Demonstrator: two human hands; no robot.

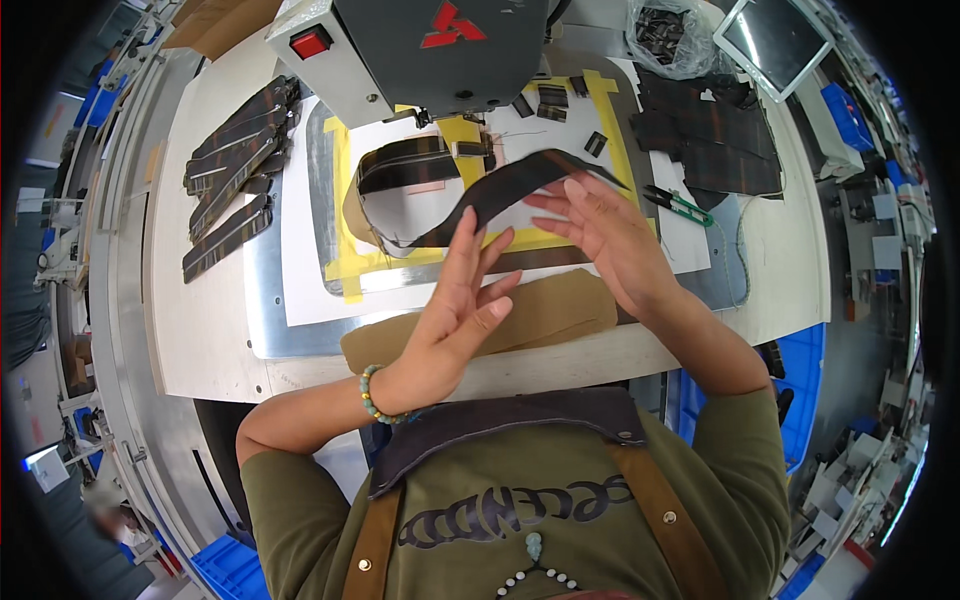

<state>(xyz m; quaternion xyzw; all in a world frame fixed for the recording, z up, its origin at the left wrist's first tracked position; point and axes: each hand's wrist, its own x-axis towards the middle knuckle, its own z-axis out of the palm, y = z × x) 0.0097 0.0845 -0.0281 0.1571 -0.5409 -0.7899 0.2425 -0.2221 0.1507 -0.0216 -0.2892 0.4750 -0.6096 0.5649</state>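
A long dark plaid fabric strip (520, 182) arches from under the sewing machine head (455, 55) toward my right, its pointed tip free. My left hand (455, 310) has its fingers stretched apart, with a fingertip against the strip's lower edge. Fingers spread, my right hand (610, 240) is beside the strip's free end, one digit lying over the cloth. Below the needle area, another part of the dark band (405, 165) loops over the white work plate, which is edged with yellow tape (350, 270). Small dark fabric tabs (552, 97) lie behind the strip.
Cut plaid pieces (240, 145) are stacked at left, and more dark cloth (720, 135) lies at right. Green-handled thread snips (680, 205) rest near my right hand. A brown flat piece (500, 318) lies along the near edge. A plastic bag (668, 40) and a screen (773, 45) are behind.
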